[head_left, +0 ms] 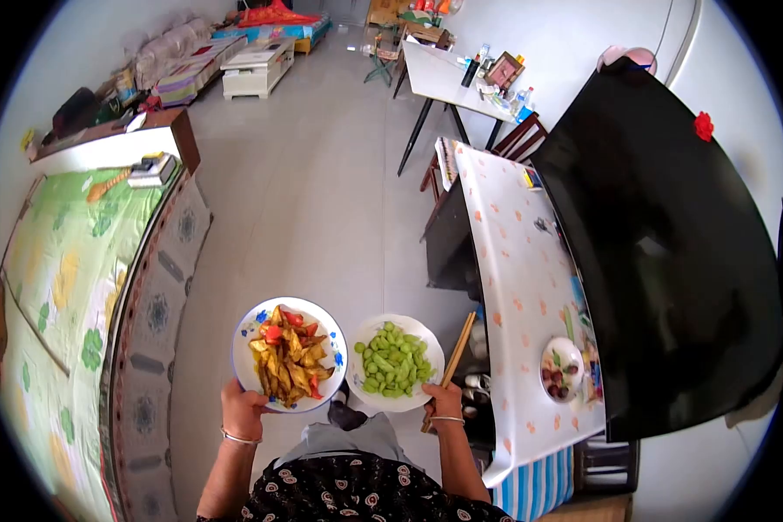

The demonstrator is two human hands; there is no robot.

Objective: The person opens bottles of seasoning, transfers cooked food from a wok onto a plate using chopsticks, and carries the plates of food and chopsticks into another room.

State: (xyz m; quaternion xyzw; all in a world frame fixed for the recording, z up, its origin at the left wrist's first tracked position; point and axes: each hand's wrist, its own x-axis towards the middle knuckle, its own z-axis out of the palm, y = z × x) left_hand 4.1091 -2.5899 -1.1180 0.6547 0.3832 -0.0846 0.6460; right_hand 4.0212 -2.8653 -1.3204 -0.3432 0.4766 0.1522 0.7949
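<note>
My left hand [243,409] grips the lower left edge of a white plate [250,324] with blue flowers on its rim. On it lie browned, stir-fried vegetable pieces [291,361] with bits of red. To the right, my right hand [445,402] is closed on the edge of a smaller white plate [424,332] heaped with green vegetable pieces [394,358], whose kind I cannot make out for sure. A pair of wooden chopsticks [461,346] is also in that hand, pointing up and forward. The plates are held level, side by side, nearly touching.
On the right stands a table with a patterned cloth [518,261], bearing a bowl [562,365] of dark round items and a large black television [661,252]. A green-covered bed [70,261] runs along the left. Tiled floor [296,191] stretches ahead to a white table [444,74].
</note>
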